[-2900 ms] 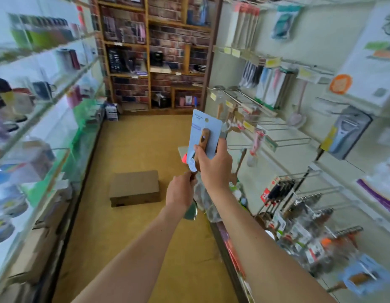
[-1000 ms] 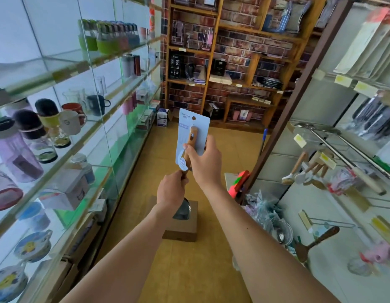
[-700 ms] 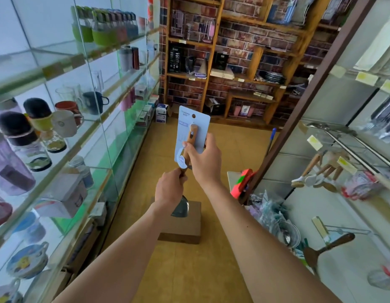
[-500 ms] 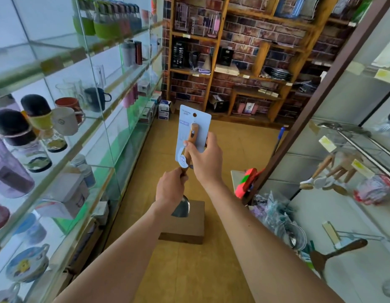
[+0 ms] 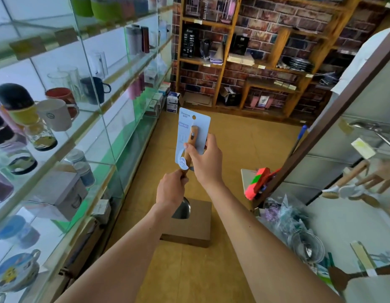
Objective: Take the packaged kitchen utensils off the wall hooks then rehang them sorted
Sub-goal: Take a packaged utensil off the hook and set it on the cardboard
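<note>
Tan floor (image 5: 244, 149), brown cardboard box (image 5: 196, 226) lying flat on it

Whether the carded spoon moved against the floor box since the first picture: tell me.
Yes, leftward: the carded spoon was right of the cardboard box; now its bowl overlaps it.

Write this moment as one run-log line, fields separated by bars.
spoon on blue card off hook | right hand holds card | left hand grips handle | box on floor below
</note>
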`<state>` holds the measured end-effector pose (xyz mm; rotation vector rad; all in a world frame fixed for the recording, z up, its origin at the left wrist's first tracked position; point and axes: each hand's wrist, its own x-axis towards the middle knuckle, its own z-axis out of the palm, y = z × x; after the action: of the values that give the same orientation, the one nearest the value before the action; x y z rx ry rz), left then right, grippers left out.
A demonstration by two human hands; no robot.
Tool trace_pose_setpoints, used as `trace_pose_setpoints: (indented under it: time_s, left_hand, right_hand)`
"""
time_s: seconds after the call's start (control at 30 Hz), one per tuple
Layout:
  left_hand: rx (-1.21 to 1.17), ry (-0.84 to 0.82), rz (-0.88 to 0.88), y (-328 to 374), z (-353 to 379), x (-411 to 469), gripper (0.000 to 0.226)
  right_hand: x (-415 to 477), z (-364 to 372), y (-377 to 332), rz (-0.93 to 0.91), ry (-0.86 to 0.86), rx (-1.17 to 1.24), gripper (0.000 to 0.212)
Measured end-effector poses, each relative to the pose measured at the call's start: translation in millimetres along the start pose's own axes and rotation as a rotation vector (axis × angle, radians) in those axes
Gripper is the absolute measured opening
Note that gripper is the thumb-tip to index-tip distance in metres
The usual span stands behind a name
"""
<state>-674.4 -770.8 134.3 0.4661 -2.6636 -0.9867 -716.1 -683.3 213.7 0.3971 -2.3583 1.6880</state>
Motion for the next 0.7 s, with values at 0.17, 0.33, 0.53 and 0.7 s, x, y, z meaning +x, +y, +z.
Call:
trace_pose_setpoints:
  time_s: [0.17,0.33,0.53,0.7]
  left_hand:
    - [0.002,-0.005,-0.031,7.8,12.6,31.9,0.012]
    - [0.020,0.015,-0.055,13.0,20.8,63.7,0.017]
    - [0.007,0.014,-0.071,16.3,27.9,103.2,0.011]
    - [-0.033,0.005,-0.072,20.3,32.1,148.9,0.010]
  right_hand:
    - [36.6,-0.3,13.9,-0.005,-0.021,0.009,0.028]
    - [70.6,3.5,24.0,-0.005,-0.041,0.012,0.029]
    - [109.8,11.6,32.8,-0.009,-0.066,0.024,0.029]
    - [151.2,16.7,36.4,-0.005,-0.074,0.040,0.027]
